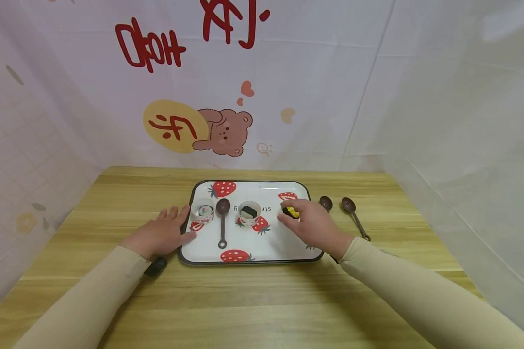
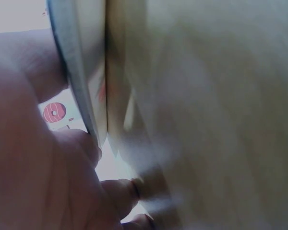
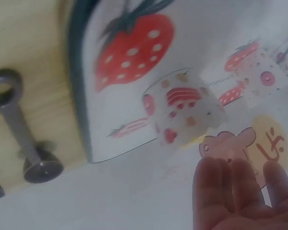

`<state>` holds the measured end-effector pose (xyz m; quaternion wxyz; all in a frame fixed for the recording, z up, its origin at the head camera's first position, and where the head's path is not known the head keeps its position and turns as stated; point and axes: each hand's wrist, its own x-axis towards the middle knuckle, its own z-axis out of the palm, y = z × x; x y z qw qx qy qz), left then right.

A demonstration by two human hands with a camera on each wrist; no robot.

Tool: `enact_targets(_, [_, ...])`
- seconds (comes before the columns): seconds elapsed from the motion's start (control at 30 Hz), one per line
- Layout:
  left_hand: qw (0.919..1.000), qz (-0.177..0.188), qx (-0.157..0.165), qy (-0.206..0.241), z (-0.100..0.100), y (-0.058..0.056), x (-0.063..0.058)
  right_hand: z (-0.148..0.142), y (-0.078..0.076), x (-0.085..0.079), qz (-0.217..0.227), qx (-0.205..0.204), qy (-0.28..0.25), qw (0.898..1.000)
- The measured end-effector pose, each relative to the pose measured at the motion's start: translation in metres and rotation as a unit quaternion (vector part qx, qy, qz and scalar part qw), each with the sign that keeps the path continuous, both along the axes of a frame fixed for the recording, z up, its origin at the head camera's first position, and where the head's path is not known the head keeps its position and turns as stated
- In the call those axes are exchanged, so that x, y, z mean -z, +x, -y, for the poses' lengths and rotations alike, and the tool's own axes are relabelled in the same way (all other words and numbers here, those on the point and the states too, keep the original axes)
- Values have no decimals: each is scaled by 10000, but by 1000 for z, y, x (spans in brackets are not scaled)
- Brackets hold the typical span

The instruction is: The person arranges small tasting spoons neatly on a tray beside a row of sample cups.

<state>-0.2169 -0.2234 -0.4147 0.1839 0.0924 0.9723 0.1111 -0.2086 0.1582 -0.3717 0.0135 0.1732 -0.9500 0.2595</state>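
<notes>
A white strawberry-print tray [image 1: 275,249] with a dark rim lies on the table. My left hand [image 1: 163,232] rests at its left edge, thumb over the rim and fingers spread. On the tray stand a left paper cup [image 1: 203,219] with a sushi-roll-like piece, and a middle cup [image 1: 248,223] with a black-banded sushi piece [image 1: 248,212]. A brown spoon [image 1: 222,225] lies between them. My right hand [image 1: 316,223] hovers by the right cup [image 3: 182,108], its straight fingers apart from the cup. A yellow-topped sushi piece [image 1: 292,212] shows beside the fingertips.
Right of the tray lie two brown spoons, one nearer the hand [image 1: 325,202] and one farther right [image 1: 353,216]. A printed white curtain [image 1: 314,72] hangs behind the wooden table [image 1: 244,305]. A dark object [image 1: 156,266] is by the left wrist.
</notes>
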Motion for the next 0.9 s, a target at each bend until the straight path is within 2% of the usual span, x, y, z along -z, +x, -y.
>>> enact_targets(0.27, [10000,58,-29,-20,-1,-1,0,-16,-2,2,-354,-231,399,9983])
enact_targets(0.9, [10000,7,-15,-51,-1,1,-2,-61,-7,9,-178,96,1277,9916])
